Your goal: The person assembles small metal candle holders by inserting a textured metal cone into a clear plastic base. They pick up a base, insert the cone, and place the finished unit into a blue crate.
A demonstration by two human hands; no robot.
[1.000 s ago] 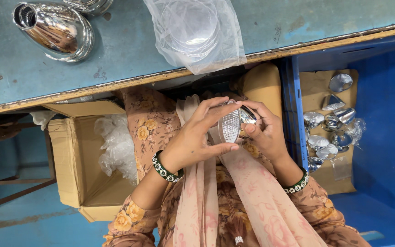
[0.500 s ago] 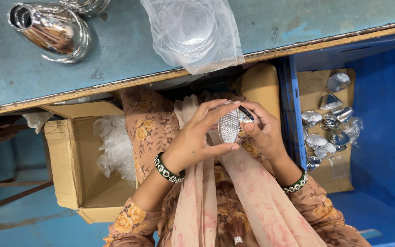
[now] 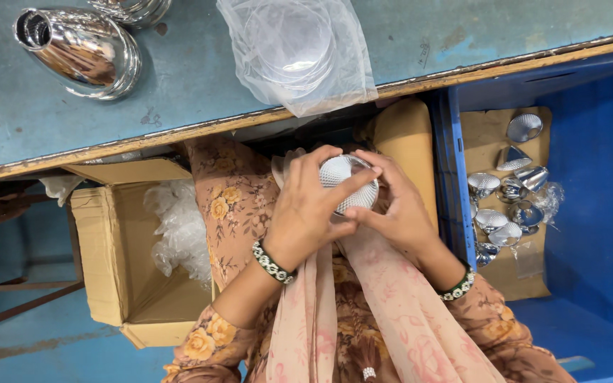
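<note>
Head view: a faceted silver reflector (image 3: 350, 184) is clasped by left hand (image 3: 306, 213) and right hand (image 3: 399, 209)
Right of it, finished-looking reflectors (image 3: 509, 206) are piled in the blue crate (image 3: 590, 234); above it, bagged clear discs (image 3: 292, 50) remain

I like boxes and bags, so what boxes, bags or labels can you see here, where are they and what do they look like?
Cardboard box: on the floor by the left hand, brown, open, holding crumpled clear plastic.
Plastic bag: on the blue-grey table, clear, holding round clear discs.
Blue crate: beside the right hand, lined with brown cardboard, holding shiny silver reflector cones.
No labels, signs or screens show.
</note>
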